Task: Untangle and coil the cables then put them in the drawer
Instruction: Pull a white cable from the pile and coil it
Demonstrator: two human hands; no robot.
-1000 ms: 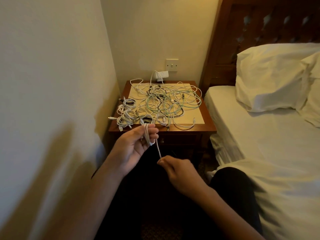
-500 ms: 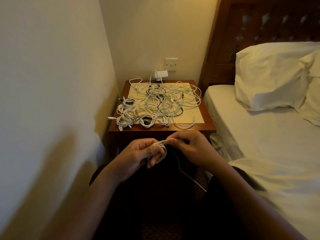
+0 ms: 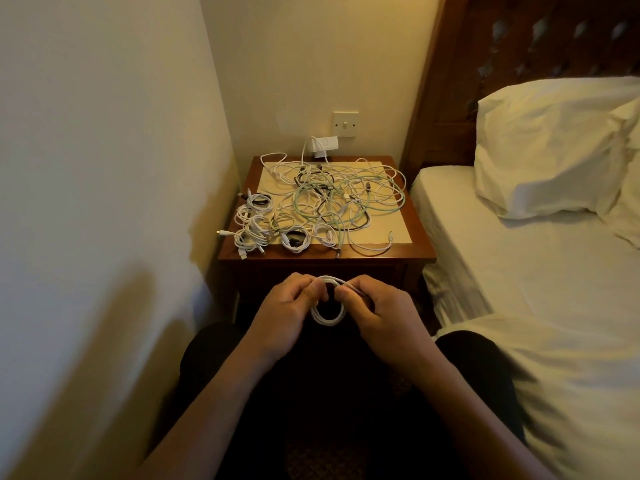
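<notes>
Two hands: both raised in front of the tabletop's near edge, close together, w/ one small white coil between them.
L hand (image 3: 285, 318): fingers (image 3: 306, 292) curled; thumb and fingertips pinch the coil's left side near its top.
R hand (image 3: 384, 317): fingers (image 3: 346, 293) curled too; they pinch the coil's right side near the top, back of hand toward cam.
White coil (image 3: 327, 318): several loops stacked into a small ring; lower arc hangs free btw the two hands; held in the air, apart from the tabletop.
Tabletop (image 3: 420, 249): dark wood nightstand in the room corner, btw left wall and bed.
Mat (image 3: 394, 230): pale sheet covering most of the top.
Tangle (image 3: 346, 199): loose heap of white, pale green and black cables on the mat, centre to back right; one white loop trails toward the front right corner.
Small coils (image 3: 256, 230): cluster of wound bundles, mostly white, some w/ black, at front left of tabletop, just beside the tangle; a few plug ends poke out on the left.
Charger (image 3: 323, 145): white block at the wall behind the tabletop; white lead drops from it toward the tangle.
Switch (image 3: 345, 124): pale plate on the wall just above the charger.
Bed (image 3: 519, 271): right side, pale sheet, just beside the nightstand.
Pillow (image 3: 547, 150): at the bed's head, against the dark wood headboard (image 3: 519, 46).
</notes>
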